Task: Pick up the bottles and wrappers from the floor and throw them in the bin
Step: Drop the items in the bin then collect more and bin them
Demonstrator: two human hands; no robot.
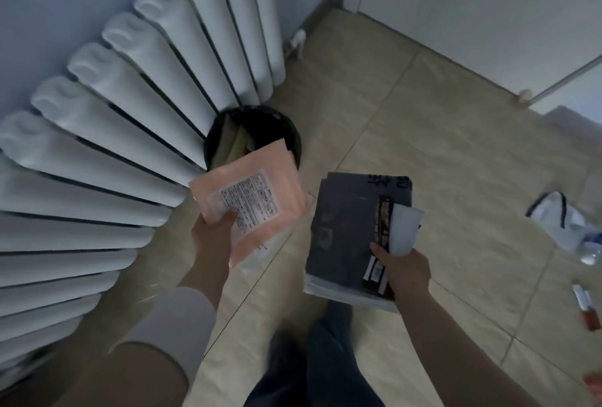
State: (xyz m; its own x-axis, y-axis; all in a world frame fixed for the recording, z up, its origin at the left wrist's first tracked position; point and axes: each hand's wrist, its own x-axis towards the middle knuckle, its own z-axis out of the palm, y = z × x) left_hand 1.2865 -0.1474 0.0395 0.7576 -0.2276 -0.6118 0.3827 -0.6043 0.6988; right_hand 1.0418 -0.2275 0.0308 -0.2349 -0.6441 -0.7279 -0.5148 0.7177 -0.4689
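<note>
Left hand (213, 227): pinches a pink wrapper (250, 191), top corner over the bin (294, 138) next to the radiator (130, 97).
Right hand (402, 268): grips a stack of grey wrappers (345, 231).
Progress: maybe midway, I'd guess. The bin has stuff in it.
Left to do: a clear bottle (588, 245) and a red wrapper (588, 309) at the floor's right edge.
Hard to see: bin contents are dark, bottle's blurry and cut off.

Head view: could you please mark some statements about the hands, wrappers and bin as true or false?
1. The left hand holds a pink plastic wrapper with a white printed label. True.
2. The right hand is empty. False: it grips a dark grey plastic bag and smaller wrappers.
3. The round black bin stands far from the white ribbed radiator. False: it stands right beside it.
4. A clear plastic bottle lies on the tiled floor at the right. True.
</note>
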